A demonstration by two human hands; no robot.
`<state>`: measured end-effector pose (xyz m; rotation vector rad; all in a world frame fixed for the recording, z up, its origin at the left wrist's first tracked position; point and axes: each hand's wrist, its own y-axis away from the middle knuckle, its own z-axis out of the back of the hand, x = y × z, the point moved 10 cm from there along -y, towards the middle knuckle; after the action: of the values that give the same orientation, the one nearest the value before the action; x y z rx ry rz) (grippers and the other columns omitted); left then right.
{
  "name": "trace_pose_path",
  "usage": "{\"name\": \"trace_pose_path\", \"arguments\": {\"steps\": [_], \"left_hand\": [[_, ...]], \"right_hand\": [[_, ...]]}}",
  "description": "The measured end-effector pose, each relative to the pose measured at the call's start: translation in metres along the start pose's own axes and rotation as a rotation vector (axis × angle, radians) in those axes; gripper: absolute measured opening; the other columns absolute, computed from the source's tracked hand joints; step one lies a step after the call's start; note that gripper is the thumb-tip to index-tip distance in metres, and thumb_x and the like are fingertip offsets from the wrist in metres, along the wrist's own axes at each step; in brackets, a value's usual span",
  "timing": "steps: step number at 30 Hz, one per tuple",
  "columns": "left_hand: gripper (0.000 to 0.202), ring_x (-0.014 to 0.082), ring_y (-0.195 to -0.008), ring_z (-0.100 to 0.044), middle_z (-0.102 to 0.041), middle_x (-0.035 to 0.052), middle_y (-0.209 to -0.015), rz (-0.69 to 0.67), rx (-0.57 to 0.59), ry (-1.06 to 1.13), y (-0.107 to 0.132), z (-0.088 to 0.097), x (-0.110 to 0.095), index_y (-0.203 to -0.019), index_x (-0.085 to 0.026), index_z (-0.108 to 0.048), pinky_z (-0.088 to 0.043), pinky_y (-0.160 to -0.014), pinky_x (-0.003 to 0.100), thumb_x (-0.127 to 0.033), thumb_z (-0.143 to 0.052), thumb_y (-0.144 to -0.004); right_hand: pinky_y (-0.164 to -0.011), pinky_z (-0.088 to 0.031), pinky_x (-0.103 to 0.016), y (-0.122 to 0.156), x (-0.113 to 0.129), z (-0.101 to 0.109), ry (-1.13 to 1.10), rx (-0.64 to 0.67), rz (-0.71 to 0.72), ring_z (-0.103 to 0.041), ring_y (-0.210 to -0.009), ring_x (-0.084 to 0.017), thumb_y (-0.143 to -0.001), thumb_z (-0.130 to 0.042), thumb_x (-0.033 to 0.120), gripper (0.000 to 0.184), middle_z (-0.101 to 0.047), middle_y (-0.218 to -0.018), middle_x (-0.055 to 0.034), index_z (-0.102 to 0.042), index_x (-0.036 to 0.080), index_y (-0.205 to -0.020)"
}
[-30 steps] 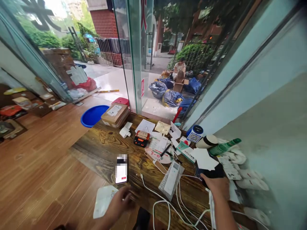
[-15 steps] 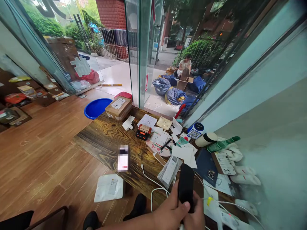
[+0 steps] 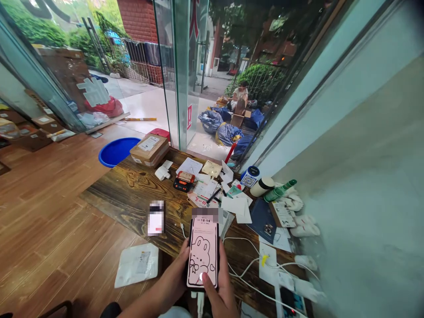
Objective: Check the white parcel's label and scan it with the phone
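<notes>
A phone (image 3: 202, 251) with a pink screen showing a rabbit drawing and the time is held upright in front of me, above the near edge of the wooden table (image 3: 132, 194). My left hand (image 3: 174, 276) wraps its left side from behind. My right hand (image 3: 220, 293) grips the bottom right, its thumb on the lower middle of the screen. A white cable hangs from the phone's bottom. A second phone (image 3: 156, 217) lies flat on the table to the left.
The table holds cardboard parcels (image 3: 149, 149), a small black and orange printer (image 3: 183, 180), papers, a pen, a white cup (image 3: 261, 186), a green bottle (image 3: 278, 191), cables and a power strip (image 3: 290, 302). A white mailer (image 3: 136, 265) lies on the floor. A blue basin (image 3: 115, 151) stands beyond. A person sits outside among bags.
The dark phone held with its back to me has been turned over and now shows its lit pink screen. My right thumb has moved onto the screen. The view has shifted right.
</notes>
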<state>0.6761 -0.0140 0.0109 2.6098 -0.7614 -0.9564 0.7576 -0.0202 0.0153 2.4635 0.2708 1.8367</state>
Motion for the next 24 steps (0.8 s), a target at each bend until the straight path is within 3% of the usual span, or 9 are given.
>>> {"name": "trace_pose_path", "arguments": {"steps": [3, 8, 12, 19, 24], "left_hand": [[0.069, 0.0269, -0.135, -0.037, -0.049, 0.0018, -0.142, -0.012, -0.012, 0.008, 0.002, 0.005, -0.002, -0.141, -0.034, -0.032, -0.026, -0.113, 0.046, -0.051, -0.059, -0.081], [0.081, 0.0284, -0.134, -0.040, -0.051, 0.0042, -0.141, 0.006, -0.069, 0.020, 0.003, 0.009, 0.000, -0.144, -0.033, -0.029, -0.023, -0.114, 0.045, -0.051, -0.066, -0.074], [0.083, 0.0268, -0.133, -0.041, -0.053, 0.0034, -0.139, -0.014, -0.089, 0.015, 0.004, 0.006, -0.005, -0.143, -0.032, -0.029, -0.026, -0.113, 0.043, -0.047, -0.069, -0.072], [0.094, 0.0302, -0.133, -0.040, -0.054, 0.0057, -0.137, 0.010, -0.104, -0.050, 0.007, -0.003, -0.009, -0.143, -0.030, -0.030, -0.032, -0.108, 0.044, -0.051, -0.073, -0.063], [0.086, 0.0290, -0.132, -0.040, -0.057, 0.0023, -0.134, -0.009, -0.083, -0.072, 0.009, -0.006, -0.013, -0.142, -0.032, -0.033, -0.031, -0.109, 0.041, -0.050, -0.070, -0.066]], "right_hand": [[-0.117, -0.028, -0.043, 0.000, 0.008, -0.001, 0.088, 0.010, 0.018, -0.022, -0.144, -0.023, -0.086, -0.053, 0.049, 0.071, -0.028, -0.155, -0.0010, -0.021, 0.030, -0.147], [-0.117, -0.028, -0.039, 0.002, 0.014, -0.003, 0.090, 0.029, 0.030, -0.021, -0.144, -0.022, -0.087, -0.052, 0.047, 0.072, -0.021, -0.157, 0.0010, -0.018, 0.030, -0.148], [-0.118, -0.025, -0.040, 0.002, 0.016, -0.003, 0.053, 0.031, 0.026, -0.022, -0.144, -0.022, -0.087, -0.053, 0.047, 0.070, -0.022, -0.157, 0.0000, -0.020, 0.031, -0.147], [-0.114, -0.033, -0.043, 0.001, 0.018, -0.006, -0.032, 0.053, 0.040, -0.031, -0.140, -0.024, -0.084, -0.058, 0.047, 0.078, -0.030, -0.155, -0.0053, -0.016, 0.030, -0.148], [-0.115, -0.032, -0.041, 0.003, 0.019, -0.008, -0.026, 0.053, 0.037, -0.025, -0.143, -0.023, -0.084, -0.058, 0.048, 0.083, -0.019, -0.158, -0.0029, -0.009, 0.031, -0.149]]}}
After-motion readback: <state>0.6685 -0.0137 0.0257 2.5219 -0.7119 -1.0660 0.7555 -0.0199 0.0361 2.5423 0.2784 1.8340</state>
